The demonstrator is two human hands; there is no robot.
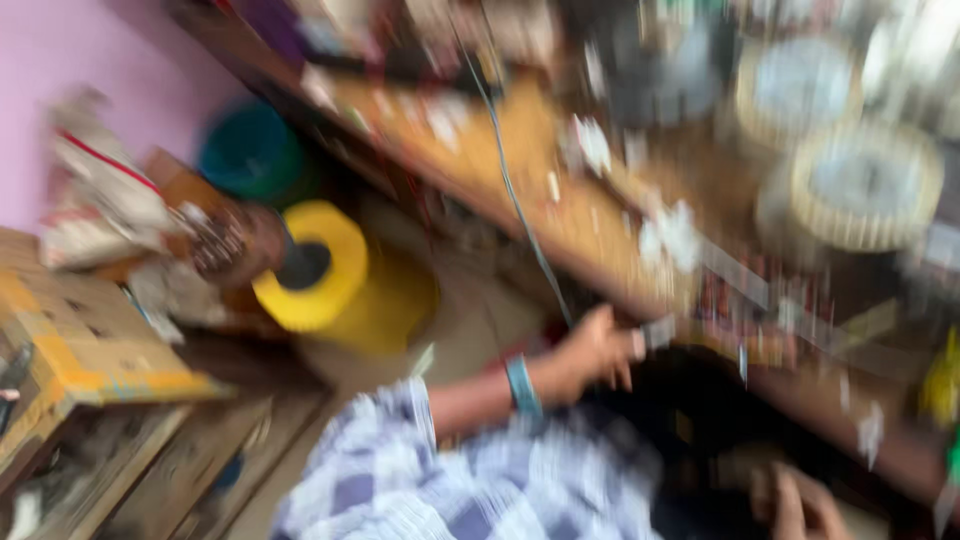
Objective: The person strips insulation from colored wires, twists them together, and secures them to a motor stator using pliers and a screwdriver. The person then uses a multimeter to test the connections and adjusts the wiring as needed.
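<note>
**Left hand on a small pale piece at the bench edge; frame badly blurred**

Left hand point(595, 352), w/ a blue band at the wrist and a blue-and-white checked sleeve behind it, is out at the front edge of the long wooden workbench point(560, 215). Fingers are curled closed, apparently pinching a small pale flat piece point(658, 331) right at the edge, touching or just off the wood; can't tell which, and motion blur hides what the piece is. Right hand point(800, 505) sits low at the bottom of the frame in a dark area below the bench; can't tell whether its grip is open or closed, or if it holds anything.

Judgement on doing this well: keep the pinch firm but short, steady the wrist against the bench edge, and mind the thin grey cable point(515, 190) running diagonally across the bench top down toward the hand, since it could snag.

Containers:
- yellow round plastic bucket point(330, 280), on the floor left of the hand, open top; inside looks dark, contents not readable.
- teal round tub point(252, 152), further back by the pink wall, contents hidden.
- two round pale-rimmed coil-like parts point(865, 185) on the bench's right end, greyish centres; too blurred to say more.
- brown cardboard box point(80, 340) at left, lid area w/ holes, contents unseen.
</note>
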